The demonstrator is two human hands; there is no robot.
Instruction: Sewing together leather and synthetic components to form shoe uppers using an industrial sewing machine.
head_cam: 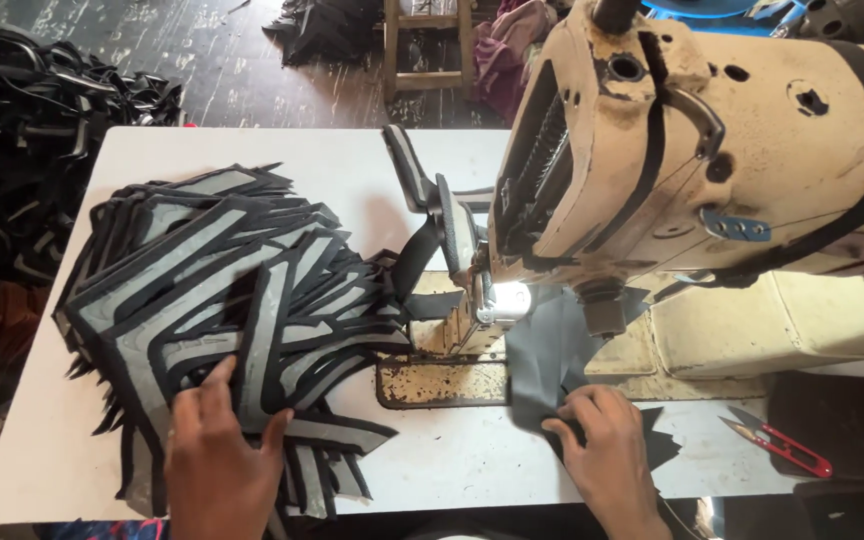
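- Blue oval plate (pixel 735 225) on sewing machine (pixel 752 150) side, right of ctr.
- L hand (pixel 217 455): fingers spread flat atop stack of grey/black cut pieces (pixel 222 300), table (pixel 62 430) left.
- R hand (pixel 607 440): fingertips pinching grey fabric piece (pixel 547 350) below needle area.
- Red snips (pixel 782 445) nr right edge.

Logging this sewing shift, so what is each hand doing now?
Left hand: open, flat on the pile of cut pieces.
Right hand: pressing dark fabric, grip unclear.
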